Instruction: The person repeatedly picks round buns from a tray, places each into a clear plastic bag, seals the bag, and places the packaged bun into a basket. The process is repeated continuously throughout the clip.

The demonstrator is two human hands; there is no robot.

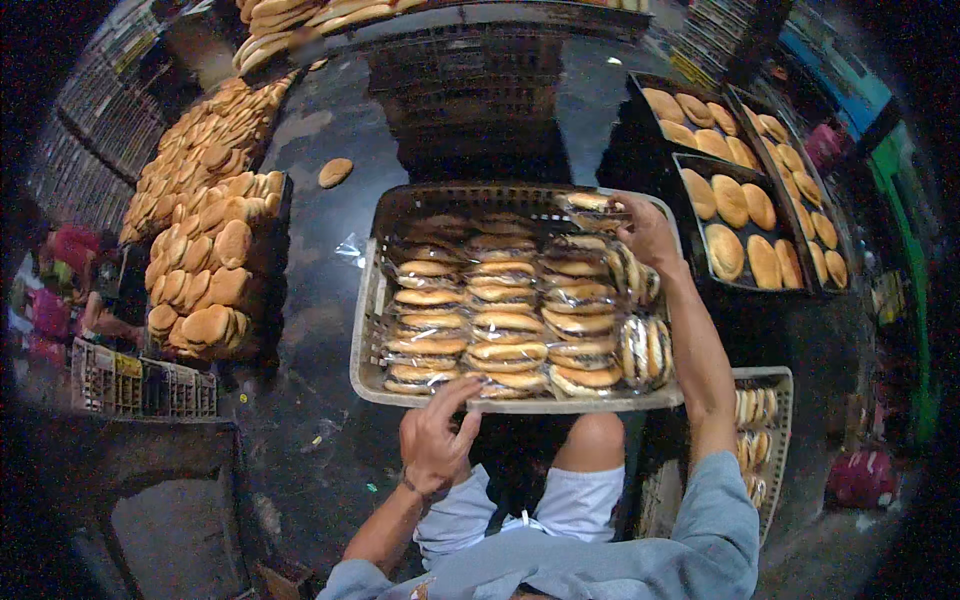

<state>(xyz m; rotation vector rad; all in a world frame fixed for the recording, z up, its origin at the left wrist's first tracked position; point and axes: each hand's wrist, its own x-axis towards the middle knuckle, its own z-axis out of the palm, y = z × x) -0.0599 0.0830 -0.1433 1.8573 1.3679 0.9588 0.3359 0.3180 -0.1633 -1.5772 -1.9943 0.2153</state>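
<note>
A grey plastic crate (362,330) in front of me holds rows of filled buns in clear wrappers (506,323), most lying flat and several on edge along the right side. My right hand (642,228) grips a wrapped bun (590,203) at the crate's back right corner. My left hand (443,425) is at the front rim, fingers extended and apart, their tips by the front buns.
Loose buns (200,250) are piled at the left, beside stacked crates (140,385) and people (70,280). A single bun (335,172) lies on the dark surface (310,260). Black trays (700,275) of buns stand at right, a second crate (785,400) below, more bread (280,25) behind.
</note>
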